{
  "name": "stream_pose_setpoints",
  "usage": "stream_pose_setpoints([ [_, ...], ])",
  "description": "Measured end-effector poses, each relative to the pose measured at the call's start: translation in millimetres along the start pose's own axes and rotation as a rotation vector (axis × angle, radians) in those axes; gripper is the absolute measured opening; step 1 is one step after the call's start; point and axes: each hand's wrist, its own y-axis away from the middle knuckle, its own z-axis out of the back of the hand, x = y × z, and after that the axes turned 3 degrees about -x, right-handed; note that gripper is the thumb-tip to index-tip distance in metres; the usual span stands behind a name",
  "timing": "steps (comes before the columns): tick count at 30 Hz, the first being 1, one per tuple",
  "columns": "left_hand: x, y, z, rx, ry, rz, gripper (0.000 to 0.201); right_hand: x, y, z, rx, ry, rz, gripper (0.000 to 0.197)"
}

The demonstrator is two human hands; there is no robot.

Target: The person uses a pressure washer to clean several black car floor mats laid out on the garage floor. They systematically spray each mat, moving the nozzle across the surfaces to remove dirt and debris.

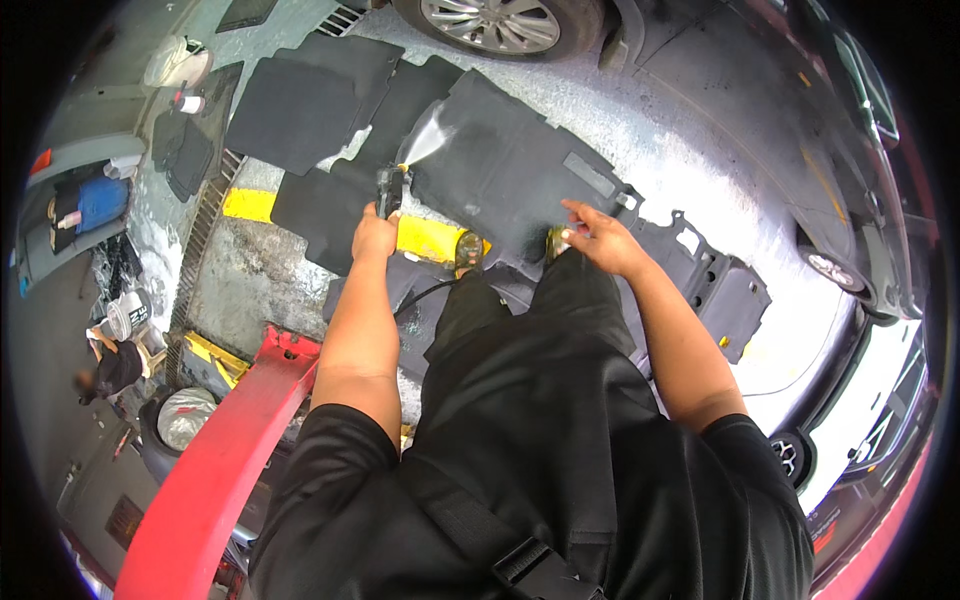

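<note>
A black pressure-washer spray gun (390, 190) is gripped in the left hand (375, 235), whose fingers are closed tightly round its handle, the nozzle being pointed away from the person. A white fan of water (428, 135) is thrown from the tip, just beyond and slightly to the right of that hand, onto a large dark grey moulded car floor carpet (510, 170) that is spread flat on the wet concrete floor (680, 150). A thin black hose (425, 293) is seen trailing from below the left hand back toward the person's legs. The right hand (600, 240) is held open and empty, fingers spread and pointing leftward, hovering over the near edge of the same carpet, well to the right of the spray gun. Further flat black car mats (300, 110) are laid beyond and to the left of the left hand, partly over a yellow painted floor strip (250, 205). Two wet shoes (468, 250) are planted between the hands, on the carpet's edge. A red curved bar (215, 460) is seen below and left of the left forearm. A car wheel with a silver alloy rim (490, 22) stands far beyond both hands.
</note>
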Motion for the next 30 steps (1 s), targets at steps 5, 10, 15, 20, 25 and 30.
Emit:
stream_pose_setpoints([
  [5,-69,-1,-5,-0.023,0.097,-0.033,0.064,-15,-29,24,0.064,-0.016,0.043,0.064],
  [10,-137,13,-15,0.018,0.028,0.007,0.067,-37,-64,62,0.326,-0.013,0.0,0.068],
  [15,-179,39,-44,0.064,0.075,0.107,0.069,-12,-116,88,0.486,-0.07,0.065,0.073],
  [20,-243,74,-45,0.181,0.149,0.123,0.076,16,-161,20,0.436,-0.311,-0.159,0.076],
  [25,-268,75,-48,0.109,0.255,0.143,0.089,30,-198,-1,0.34,-0.815,-0.381,0.069],
  [30,-263,78,-52,0.107,0.425,0.243,0.091,50,-230,-15,0.34,-0.799,-0.439,0.061],
])
